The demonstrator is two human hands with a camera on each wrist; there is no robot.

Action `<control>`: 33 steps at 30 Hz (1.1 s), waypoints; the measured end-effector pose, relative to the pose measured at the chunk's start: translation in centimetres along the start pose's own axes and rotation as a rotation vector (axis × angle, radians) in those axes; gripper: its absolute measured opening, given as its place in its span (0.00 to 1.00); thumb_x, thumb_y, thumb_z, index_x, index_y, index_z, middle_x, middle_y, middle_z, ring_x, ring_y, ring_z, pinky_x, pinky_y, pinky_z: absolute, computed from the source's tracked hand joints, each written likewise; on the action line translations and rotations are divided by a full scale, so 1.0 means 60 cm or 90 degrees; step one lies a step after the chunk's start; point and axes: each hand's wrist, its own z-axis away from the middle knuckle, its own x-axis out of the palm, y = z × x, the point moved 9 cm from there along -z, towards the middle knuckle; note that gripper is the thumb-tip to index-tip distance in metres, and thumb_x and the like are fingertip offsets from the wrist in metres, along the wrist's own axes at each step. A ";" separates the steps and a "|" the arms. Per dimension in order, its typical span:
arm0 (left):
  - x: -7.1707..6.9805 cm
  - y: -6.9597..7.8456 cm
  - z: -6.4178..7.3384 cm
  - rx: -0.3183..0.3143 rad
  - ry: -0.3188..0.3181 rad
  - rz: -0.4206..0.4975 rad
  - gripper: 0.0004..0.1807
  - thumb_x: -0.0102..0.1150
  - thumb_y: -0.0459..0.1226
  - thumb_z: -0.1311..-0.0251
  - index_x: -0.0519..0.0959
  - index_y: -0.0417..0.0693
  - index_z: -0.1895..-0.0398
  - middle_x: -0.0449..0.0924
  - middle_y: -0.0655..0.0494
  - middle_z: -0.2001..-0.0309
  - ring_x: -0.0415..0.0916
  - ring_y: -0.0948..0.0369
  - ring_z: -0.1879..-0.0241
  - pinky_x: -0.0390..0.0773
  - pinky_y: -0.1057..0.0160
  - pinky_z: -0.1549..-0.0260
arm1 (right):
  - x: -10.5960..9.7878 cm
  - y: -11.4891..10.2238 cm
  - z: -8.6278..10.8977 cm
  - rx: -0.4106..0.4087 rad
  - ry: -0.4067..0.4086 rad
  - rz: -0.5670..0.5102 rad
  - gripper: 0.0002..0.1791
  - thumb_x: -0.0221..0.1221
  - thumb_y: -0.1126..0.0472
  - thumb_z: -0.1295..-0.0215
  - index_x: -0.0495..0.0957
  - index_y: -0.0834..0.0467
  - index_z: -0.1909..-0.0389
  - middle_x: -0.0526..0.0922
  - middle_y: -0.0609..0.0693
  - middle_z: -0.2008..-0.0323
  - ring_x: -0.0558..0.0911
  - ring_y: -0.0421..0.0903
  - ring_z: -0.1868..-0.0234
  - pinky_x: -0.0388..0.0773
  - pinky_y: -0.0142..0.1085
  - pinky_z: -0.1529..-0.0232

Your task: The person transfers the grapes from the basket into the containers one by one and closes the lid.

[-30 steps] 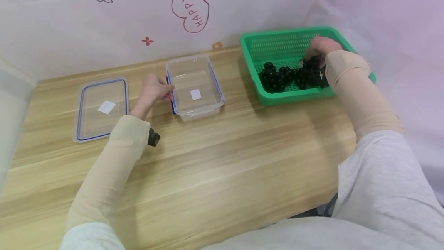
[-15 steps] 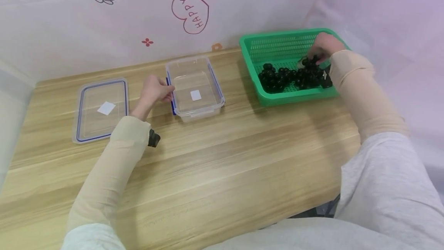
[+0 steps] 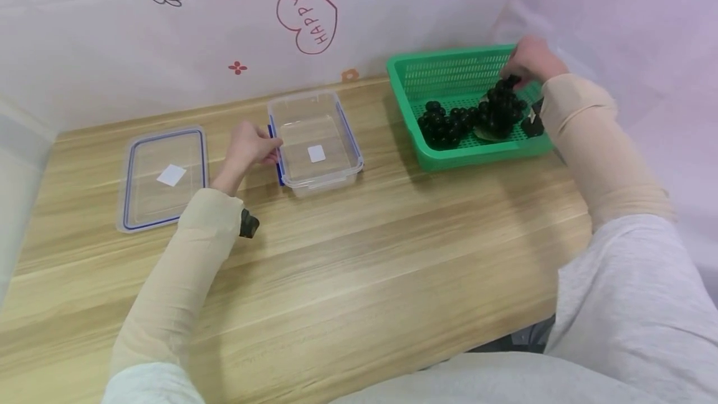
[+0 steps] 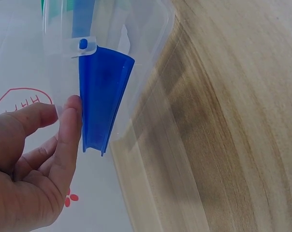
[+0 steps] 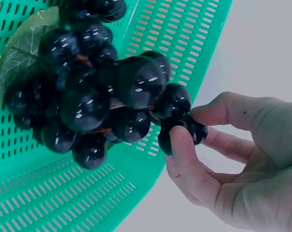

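A bunch of black grapes (image 3: 501, 110) hangs partly raised in the green basket (image 3: 402, 103). My right hand (image 3: 530, 62) pinches its end grapes between thumb and fingers, clearest in the right wrist view. A green leaf (image 5: 25, 53) shows behind that bunch. More black grapes (image 3: 443, 128) lie in the basket to its left. My left hand (image 3: 249, 145) pinches the left rim of a clear plastic container (image 3: 314, 174), thumb on top. In the left wrist view the fingers touch its wall beside a hanging blue latch (image 4: 103, 94).
A clear lid with a blue seal (image 3: 147, 189) lies flat on the wooden table (image 3: 336, 279), left of the container. A printed white sheet (image 3: 392, 11) stands behind the table. White stickers mark both lid and container.
My right hand has lifted toward the basket's back right, drawing the bunch upward so its grapes hang below the fingers. The left hand and container have stayed put.
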 end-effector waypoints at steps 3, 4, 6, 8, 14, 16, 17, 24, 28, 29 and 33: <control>0.001 -0.001 -0.001 -0.001 0.000 0.001 0.15 0.55 0.34 0.36 0.78 0.26 0.58 0.76 0.58 0.86 0.78 0.65 0.85 0.86 0.64 0.72 | -0.006 -0.003 0.002 -0.009 0.014 -0.012 0.27 0.51 0.60 0.34 0.66 0.77 0.41 0.65 0.74 0.39 0.82 0.38 0.81 0.86 0.35 0.72; 0.000 -0.001 -0.001 -0.001 0.001 0.002 0.15 0.55 0.34 0.36 0.78 0.26 0.58 0.76 0.58 0.86 0.78 0.65 0.85 0.86 0.64 0.72 | -0.008 -0.005 0.003 -0.014 0.021 -0.012 0.27 0.52 0.60 0.34 0.66 0.76 0.42 0.66 0.74 0.39 0.82 0.37 0.81 0.86 0.35 0.72; 0.000 -0.001 -0.001 -0.001 0.001 0.000 0.15 0.55 0.34 0.36 0.78 0.26 0.58 0.76 0.58 0.86 0.78 0.65 0.85 0.86 0.64 0.72 | -0.012 -0.007 0.005 -0.020 0.028 -0.019 0.27 0.51 0.60 0.33 0.67 0.76 0.42 0.66 0.74 0.39 0.82 0.37 0.81 0.86 0.34 0.73; 0.000 -0.001 0.000 -0.002 0.002 -0.002 0.15 0.55 0.34 0.36 0.78 0.26 0.58 0.76 0.58 0.86 0.79 0.65 0.84 0.87 0.64 0.71 | -0.016 -0.008 0.007 -0.023 0.035 -0.023 0.27 0.51 0.59 0.33 0.66 0.76 0.41 0.66 0.74 0.39 0.81 0.35 0.81 0.86 0.33 0.73; 0.000 0.000 -0.001 -0.002 0.005 0.000 0.14 0.55 0.34 0.37 0.78 0.26 0.58 0.76 0.58 0.86 0.79 0.64 0.84 0.87 0.64 0.71 | -0.032 -0.007 0.012 -0.029 0.073 -0.026 0.27 0.51 0.57 0.33 0.67 0.75 0.42 0.78 0.64 0.55 0.79 0.32 0.84 0.80 0.25 0.79; 0.000 -0.001 -0.002 0.000 0.007 0.001 0.14 0.55 0.34 0.37 0.78 0.26 0.59 0.76 0.58 0.86 0.79 0.64 0.84 0.87 0.64 0.72 | -0.039 -0.009 0.016 -0.033 0.091 -0.024 0.26 0.51 0.57 0.33 0.69 0.74 0.43 0.78 0.61 0.58 0.79 0.32 0.85 0.76 0.22 0.80; 0.000 -0.001 -0.002 0.002 0.008 0.001 0.14 0.55 0.34 0.37 0.78 0.26 0.59 0.76 0.58 0.86 0.79 0.64 0.85 0.87 0.64 0.72 | -0.043 -0.010 0.018 -0.037 0.102 -0.021 0.25 0.51 0.57 0.33 0.69 0.74 0.44 0.78 0.59 0.61 0.79 0.32 0.85 0.74 0.20 0.81; -0.001 -0.004 -0.001 0.007 0.013 0.002 0.14 0.55 0.34 0.37 0.78 0.26 0.60 0.76 0.58 0.86 0.79 0.64 0.84 0.87 0.64 0.71 | -0.063 -0.028 0.032 -0.040 0.139 -0.018 0.23 0.50 0.56 0.33 0.72 0.71 0.47 0.74 0.60 0.56 0.77 0.30 0.87 0.78 0.24 0.75; -0.002 -0.004 -0.001 0.006 0.013 0.005 0.15 0.55 0.34 0.36 0.78 0.26 0.59 0.76 0.58 0.86 0.78 0.65 0.85 0.86 0.65 0.72 | -0.072 -0.036 0.037 -0.035 0.142 -0.008 0.21 0.49 0.54 0.33 0.74 0.66 0.50 0.73 0.61 0.53 0.76 0.28 0.88 0.73 0.24 0.83; -0.002 -0.004 -0.002 0.006 0.014 0.003 0.15 0.55 0.34 0.36 0.78 0.26 0.59 0.76 0.58 0.87 0.78 0.66 0.85 0.86 0.65 0.72 | -0.074 -0.038 0.039 -0.036 0.144 -0.006 0.20 0.49 0.53 0.33 0.74 0.65 0.51 0.73 0.61 0.53 0.76 0.28 0.88 0.73 0.26 0.84; 0.000 -0.001 -0.004 0.004 0.014 -0.004 0.15 0.55 0.35 0.36 0.79 0.27 0.59 0.76 0.59 0.87 0.78 0.66 0.85 0.86 0.65 0.72 | -0.082 -0.042 0.048 -0.035 0.154 -0.006 0.13 0.49 0.51 0.33 0.74 0.56 0.60 0.73 0.55 0.61 0.76 0.27 0.87 0.70 0.34 0.86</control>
